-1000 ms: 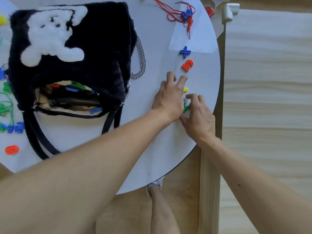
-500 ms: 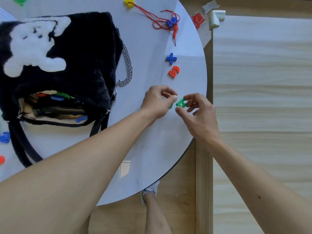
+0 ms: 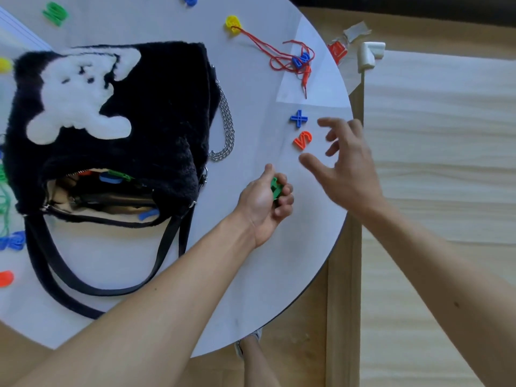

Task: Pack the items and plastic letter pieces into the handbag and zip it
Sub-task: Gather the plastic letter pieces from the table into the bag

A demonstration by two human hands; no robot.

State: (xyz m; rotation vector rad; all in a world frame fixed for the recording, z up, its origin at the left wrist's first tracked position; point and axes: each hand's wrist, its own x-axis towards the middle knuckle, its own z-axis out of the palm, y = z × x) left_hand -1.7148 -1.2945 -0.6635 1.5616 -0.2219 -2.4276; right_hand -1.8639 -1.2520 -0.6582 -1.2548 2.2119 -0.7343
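A furry black handbag (image 3: pixel 156 115) with a white bear patch lies on the round white table (image 3: pixel 251 275). Its zip mouth gapes toward me, with coloured letter pieces inside. My left hand (image 3: pixel 265 202) is curled around a green letter piece (image 3: pixel 276 188), right of the bag's mouth. My right hand (image 3: pixel 346 163) hovers with fingers spread beside an orange S piece (image 3: pixel 303 140) and a blue plus piece (image 3: pixel 298 118). More loose pieces lie around: yellow (image 3: pixel 233 23), green (image 3: pixel 55 13), blue (image 3: pixel 12 241), orange (image 3: pixel 5 278).
A tangled red string (image 3: pixel 279 55) threaded through a blue piece (image 3: pixel 301 60) lies at the far right of the table. The bag's chain (image 3: pixel 226 129) and black straps (image 3: pixel 111 289) spill onto the tabletop. The table edge runs just right of my right hand; wooden floor lies beyond.
The green piece has gone from between both hands into my left hand, which has closed on it and turned palm up. My right hand has let go, opened and moved up toward the orange S.
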